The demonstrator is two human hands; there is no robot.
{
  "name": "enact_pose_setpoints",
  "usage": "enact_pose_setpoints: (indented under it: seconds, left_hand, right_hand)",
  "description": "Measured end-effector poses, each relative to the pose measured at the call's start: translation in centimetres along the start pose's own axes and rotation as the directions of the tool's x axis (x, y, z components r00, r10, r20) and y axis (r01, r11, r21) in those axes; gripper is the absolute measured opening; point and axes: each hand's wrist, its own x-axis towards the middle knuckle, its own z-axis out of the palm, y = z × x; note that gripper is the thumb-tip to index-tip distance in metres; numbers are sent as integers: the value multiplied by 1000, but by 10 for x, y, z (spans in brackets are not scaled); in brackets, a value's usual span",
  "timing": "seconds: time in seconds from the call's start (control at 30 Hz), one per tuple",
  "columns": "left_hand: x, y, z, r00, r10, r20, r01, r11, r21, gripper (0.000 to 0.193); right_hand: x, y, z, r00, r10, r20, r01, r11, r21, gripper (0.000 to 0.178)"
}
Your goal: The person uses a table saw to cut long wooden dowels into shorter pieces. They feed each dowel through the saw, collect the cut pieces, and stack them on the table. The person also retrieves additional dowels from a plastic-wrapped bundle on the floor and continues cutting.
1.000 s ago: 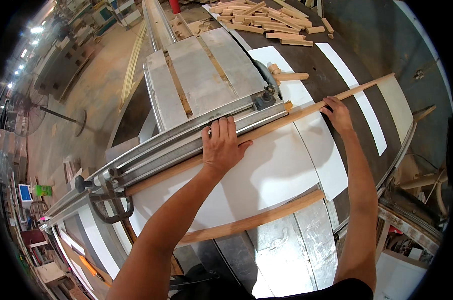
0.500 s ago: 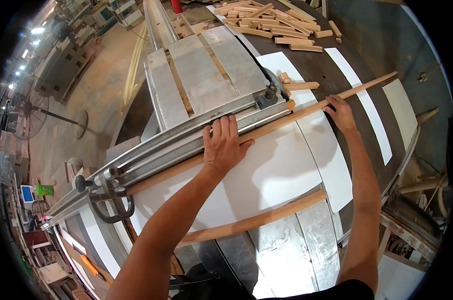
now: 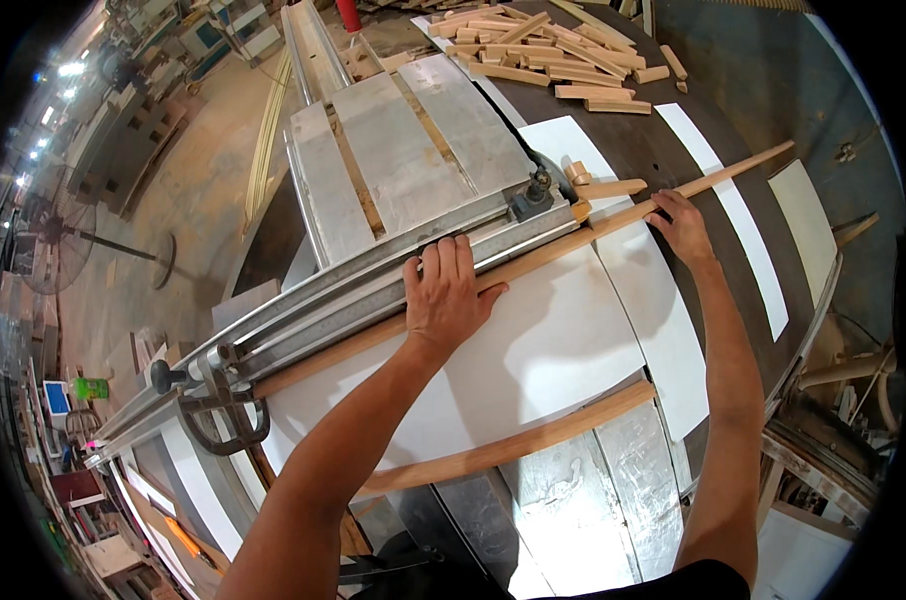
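Note:
A long wooden strip (image 3: 543,262) lies along the metal fence (image 3: 313,318) of a sliding saw table. My left hand (image 3: 443,300) is closed over the fence, fingertips hooked over its top and thumb pressed along the strip. Farther right, my right hand (image 3: 681,222) pinches the same strip between thumb and fingers. Its far end sticks out past that hand over the dark tabletop (image 3: 663,150). Just beyond the strip, by the fence's right end, lie short wooden pieces (image 3: 611,188). A dark stop block (image 3: 538,195) is fixed on the fence. The saw blade cannot be made out.
Short cut wooden sticks (image 3: 563,55) are heaped at the far side. Nearer me, a second wooden strip (image 3: 513,440) crosses the white board (image 3: 473,385). A black clamp handle (image 3: 223,430) stands at the fence's left end. A pedestal fan (image 3: 58,225) stands at left.
The view has shifted slightly. The short pieces beside the fence's right end sit a little nearer the strip. Both hands keep nearly the same hold and position.

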Motion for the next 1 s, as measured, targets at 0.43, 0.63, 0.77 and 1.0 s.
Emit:
enact_pose_setpoints:
  seconds: [0.43, 0.63, 0.77, 1.0]
  left_hand:
    - [-1, 1, 1, 998, -37, 41, 38, 999, -33, 89]
    - [-3, 2, -3, 998, -53, 37, 55, 997, -62, 87]
    - [-4, 2, -7, 998, -56, 24, 58, 995, -87, 87]
    - [-5, 6, -5, 998, -59, -3, 58, 991, -122, 87]
  right_hand:
    - [-6, -5, -4, 999, 43, -10, -43, 999, 1, 46]
    - [-25, -14, -22, 993, 74, 93, -68, 996, -65, 55]
    - [-52, -9, -46, 980, 98, 173, -75, 988, -136, 61]
    - [-102, -23, -83, 958, 162, 238, -147, 986, -79, 59]
